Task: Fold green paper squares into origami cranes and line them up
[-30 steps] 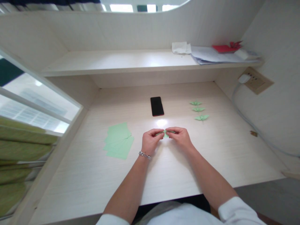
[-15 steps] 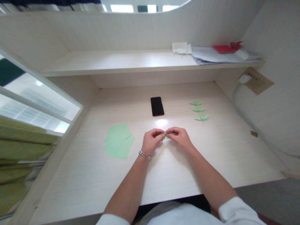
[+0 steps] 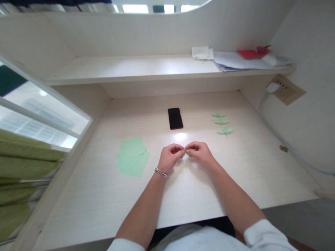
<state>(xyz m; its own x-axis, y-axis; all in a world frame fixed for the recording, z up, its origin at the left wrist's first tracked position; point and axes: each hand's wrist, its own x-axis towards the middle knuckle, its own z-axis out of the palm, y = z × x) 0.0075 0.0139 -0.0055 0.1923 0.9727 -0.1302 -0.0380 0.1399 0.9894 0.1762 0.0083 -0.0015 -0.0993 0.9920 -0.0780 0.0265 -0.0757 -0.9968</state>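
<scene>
Between my fingertips is a small folded piece of green paper (image 3: 186, 154), mostly covered by the fingers. My left hand (image 3: 169, 156), with a chain bracelet at its wrist, pinches the paper from the left side. From the right, my right hand (image 3: 201, 153) pinches it too, and the two thumbs nearly meet at its middle. Left of the hands, several green paper sheets (image 3: 133, 157) lie fanned out and overlapping on the desk. Three folded green paper cranes (image 3: 225, 131) with spread wings stand in a column at the right, beyond my right hand.
A black phone (image 3: 175, 118) lies on the desk (image 3: 188, 205) beyond my hands. Above runs a shelf (image 3: 125, 68) with white papers (image 3: 230, 61), a red sheet (image 3: 248, 54) and a red folded paper figure. A cable (image 3: 272, 129) hangs from the wall socket (image 3: 288, 91) at the right.
My left fingers have shifted slightly on the folded green paper, and less of it shows on the left side. Everything else stays in place.
</scene>
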